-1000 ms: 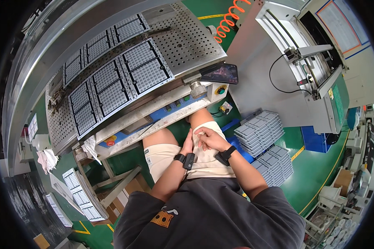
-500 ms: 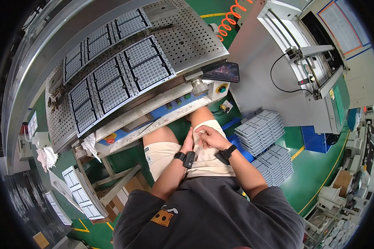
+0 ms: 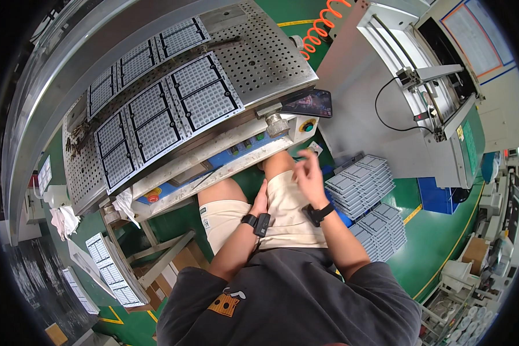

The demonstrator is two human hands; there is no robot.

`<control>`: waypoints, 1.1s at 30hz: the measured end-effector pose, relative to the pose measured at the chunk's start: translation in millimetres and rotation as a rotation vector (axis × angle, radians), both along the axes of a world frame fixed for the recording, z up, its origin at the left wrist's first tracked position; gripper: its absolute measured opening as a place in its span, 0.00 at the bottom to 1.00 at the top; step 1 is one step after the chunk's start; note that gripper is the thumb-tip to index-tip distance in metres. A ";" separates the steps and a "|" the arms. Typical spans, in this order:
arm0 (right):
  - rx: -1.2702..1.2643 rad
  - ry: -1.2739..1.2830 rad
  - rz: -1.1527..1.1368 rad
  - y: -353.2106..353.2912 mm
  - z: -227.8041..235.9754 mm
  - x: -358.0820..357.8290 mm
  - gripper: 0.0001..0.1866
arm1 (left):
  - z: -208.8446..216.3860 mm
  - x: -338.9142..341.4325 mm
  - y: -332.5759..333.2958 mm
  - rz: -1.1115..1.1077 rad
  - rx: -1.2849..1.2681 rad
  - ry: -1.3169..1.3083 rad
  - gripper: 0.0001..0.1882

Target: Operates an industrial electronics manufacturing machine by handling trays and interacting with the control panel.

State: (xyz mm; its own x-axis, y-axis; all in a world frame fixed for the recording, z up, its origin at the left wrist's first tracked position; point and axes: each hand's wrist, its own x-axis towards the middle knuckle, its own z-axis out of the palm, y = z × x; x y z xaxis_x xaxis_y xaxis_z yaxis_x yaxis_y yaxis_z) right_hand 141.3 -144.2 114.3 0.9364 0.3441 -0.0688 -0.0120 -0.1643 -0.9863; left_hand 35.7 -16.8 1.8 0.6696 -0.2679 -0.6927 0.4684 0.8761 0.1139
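My left hand (image 3: 261, 200) rests against my inner thigh, its fingers stretched out along the pale shorts (image 3: 285, 205) and partly hidden by their own edge-on angle. Raised over my right knee, my right hand (image 3: 310, 180) has loosely bent fingers that stand apart, with nothing visible in them. In front of me, printed sheets (image 3: 155, 120) with grey grids and black lines lie in two rows on a perforated metal table (image 3: 265, 55). Beyond the right hand, at the table's corner, a phone (image 3: 308, 104) with a lit screen leans beside a metal knob (image 3: 277, 124).
Stacks of grey gridded panels (image 3: 360, 183) stand at my right on the floor. A green button (image 3: 308, 126) and a red emergency knob (image 3: 152, 196) sit on the machine's front. More printed sheets (image 3: 112, 271) stand at the left. An orange coiled hose (image 3: 317, 37) hangs at the back.
My right hand has moved up and forward, away from my left hand, and its fingers have spread. The left hand stays on the thigh.
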 end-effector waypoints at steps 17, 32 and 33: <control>-0.310 -0.549 -0.197 -1.7 84.6 76.2 0.28 | -5.9 -0.5 -0.9 0.053 0.009 -0.033 0.36; -0.289 -0.536 -0.205 -3.7 85.0 76.9 0.28 | -5.0 -0.7 -0.9 0.071 -0.004 -0.062 0.35; -0.298 -0.536 -0.203 -3.9 85.4 76.8 0.28 | -5.8 -0.6 -1.0 0.067 0.006 -0.048 0.35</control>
State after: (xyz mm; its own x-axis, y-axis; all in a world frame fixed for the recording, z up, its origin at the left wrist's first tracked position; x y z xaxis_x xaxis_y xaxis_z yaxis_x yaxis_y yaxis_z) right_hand 218.1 -148.0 199.7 0.9117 0.1949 0.3616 0.4102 -0.4787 -0.7763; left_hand 35.1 -17.8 -4.1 0.7184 -0.2178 -0.6607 0.4027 0.9046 0.1398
